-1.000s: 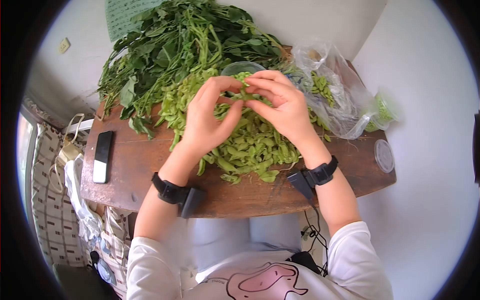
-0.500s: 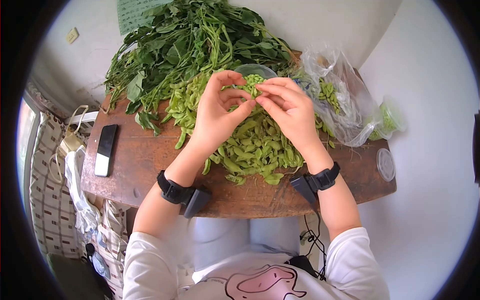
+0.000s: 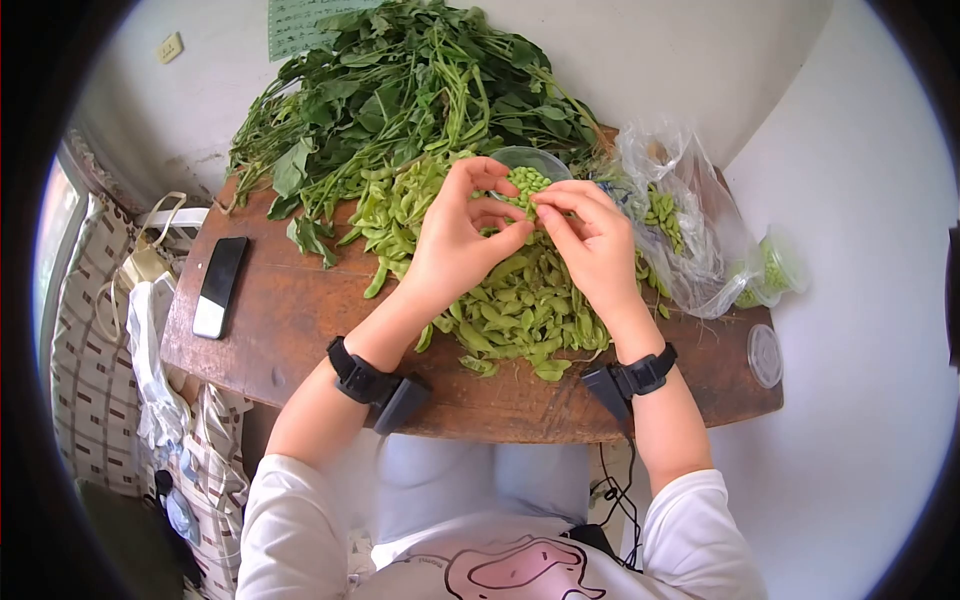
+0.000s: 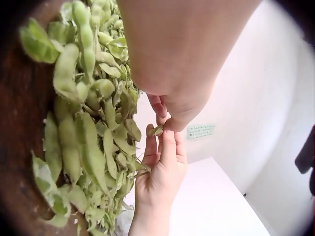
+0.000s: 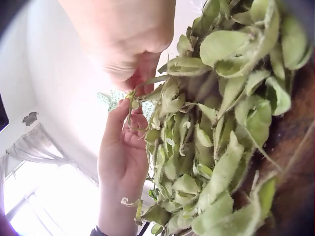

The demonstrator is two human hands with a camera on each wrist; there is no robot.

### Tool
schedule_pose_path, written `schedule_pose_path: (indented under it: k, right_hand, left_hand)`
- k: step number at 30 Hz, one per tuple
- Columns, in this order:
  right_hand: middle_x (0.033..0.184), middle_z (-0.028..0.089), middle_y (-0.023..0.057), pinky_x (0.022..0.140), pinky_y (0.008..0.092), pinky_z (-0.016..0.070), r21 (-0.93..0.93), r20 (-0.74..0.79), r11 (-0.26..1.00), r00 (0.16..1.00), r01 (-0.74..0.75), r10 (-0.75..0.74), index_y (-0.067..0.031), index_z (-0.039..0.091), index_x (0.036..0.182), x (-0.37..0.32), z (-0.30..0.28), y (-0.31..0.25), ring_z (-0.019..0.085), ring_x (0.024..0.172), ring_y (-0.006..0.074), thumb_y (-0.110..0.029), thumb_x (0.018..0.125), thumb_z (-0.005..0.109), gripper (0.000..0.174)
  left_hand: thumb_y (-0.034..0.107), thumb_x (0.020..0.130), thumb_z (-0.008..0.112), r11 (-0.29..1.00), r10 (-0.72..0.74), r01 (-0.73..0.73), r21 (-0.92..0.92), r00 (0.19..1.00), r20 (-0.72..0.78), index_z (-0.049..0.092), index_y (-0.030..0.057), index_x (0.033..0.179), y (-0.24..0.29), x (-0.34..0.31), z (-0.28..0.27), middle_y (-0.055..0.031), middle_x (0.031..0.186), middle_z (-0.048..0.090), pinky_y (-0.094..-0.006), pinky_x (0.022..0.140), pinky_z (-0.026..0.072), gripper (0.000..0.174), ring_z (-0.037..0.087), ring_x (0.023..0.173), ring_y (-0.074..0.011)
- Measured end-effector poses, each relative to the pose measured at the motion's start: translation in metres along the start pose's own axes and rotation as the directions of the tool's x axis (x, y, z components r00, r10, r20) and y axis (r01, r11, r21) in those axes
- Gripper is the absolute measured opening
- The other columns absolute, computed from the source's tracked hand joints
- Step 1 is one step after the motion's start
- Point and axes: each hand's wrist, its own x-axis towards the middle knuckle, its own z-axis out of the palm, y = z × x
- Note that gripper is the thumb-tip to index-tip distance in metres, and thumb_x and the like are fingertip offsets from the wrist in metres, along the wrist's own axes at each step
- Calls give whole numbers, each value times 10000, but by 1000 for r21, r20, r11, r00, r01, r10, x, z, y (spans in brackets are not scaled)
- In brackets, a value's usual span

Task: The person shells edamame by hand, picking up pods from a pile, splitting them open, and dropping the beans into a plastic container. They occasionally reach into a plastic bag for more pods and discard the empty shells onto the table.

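Note:
My two hands meet above a heap of green soybean pods (image 3: 530,310). My right hand (image 3: 597,245) pinches a small green pod (image 4: 156,130) between thumb and fingertips. From the other side my left hand (image 3: 462,235) brings thumb and fingers to the same pod, its index finger raised and curved in the head view. In the right wrist view the left thumb tip rests against the pod, seen at the right fingertips. Just behind the hands stands a clear plastic bowl (image 3: 545,160) holding shelled green beans (image 3: 527,181). The fingers partly hide the pod and the bowl.
Leafy bean stalks (image 3: 400,90) are piled at the back of the wooden table (image 3: 290,310). A phone (image 3: 220,288) lies at left. A clear plastic bag (image 3: 690,250) with pods, a tipped tub of beans (image 3: 775,268) and a round lid (image 3: 765,356) are at right.
The head view has shifted, so the table's contents sit further right in it. The left index finger has lifted away from the right fingertips, and more of the bowl shows.

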Motion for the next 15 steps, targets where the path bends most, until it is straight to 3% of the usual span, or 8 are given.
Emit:
schedule_pose_path:
  k: [5, 7, 9, 12, 14, 15]
  right_hand:
    - [1084, 679, 86, 756, 275, 599, -142, 37, 986, 996, 88, -83, 16, 729, 1048, 1, 0, -5, 695, 926, 144, 29, 927, 680, 131]
    - [1090, 682, 88, 736, 266, 596, -117, -6, 993, 1000, 10, -11, 23, 721, 1034, 0, 3, -2, 702, 897, 143, 35, 926, 678, 116]
    - [1081, 680, 86, 729, 259, 593, -122, -14, 992, 1000, 26, -28, 26, 705, 1058, -1, 6, 5, 706, 875, 142, 48, 928, 668, 137]
    - [1103, 665, 92, 728, 249, 588, -15, -82, 997, 994, -76, 75, 15, 669, 1154, 3, 7, 12, 702, 894, 136, 56, 946, 637, 214]
    - [1124, 664, 101, 753, 266, 586, -88, -70, 996, 998, -13, 7, 11, 672, 1170, 14, 8, 14, 701, 923, 156, 59, 944, 634, 235]
    - [1146, 663, 109, 777, 283, 584, -157, -67, 987, 997, 34, -45, 7, 675, 1186, 17, 9, 16, 700, 952, 177, 61, 941, 630, 255]
  left_hand:
    - [-37, 859, 747, 999, 50, -50, -3, 999, 7, 446, 32, 1281, -6, 1, -2, -91, 1167, 542, -263, 820, 544, 523, 679, 975, -146]
    - [-35, 863, 742, 997, 66, -66, 31, 998, -2, 454, 32, 1269, -1, -1, -2, -89, 1166, 541, -262, 805, 545, 502, 686, 967, -146]
    - [-36, 870, 726, 994, 76, -77, 76, 997, 17, 461, 35, 1264, 3, -2, 0, -94, 1176, 542, -264, 780, 543, 480, 701, 965, -153]
    - [-33, 879, 707, 991, 103, -101, 93, 994, -23, 543, 3, 1178, 0, -1, -5, -99, 1208, 553, -285, 797, 581, 343, 710, 992, -164]
    - [-27, 884, 697, 978, 156, -144, 154, 985, -68, 650, -44, 1039, -4, 0, -6, -116, 1239, 575, -300, 833, 606, 162, 717, 981, -174]
    - [-27, 884, 697, 978, 153, -140, 156, 985, -75, 650, -44, 1039, -4, 0, -6, -116, 1239, 575, -300, 833, 606, 162, 717, 981, -174]
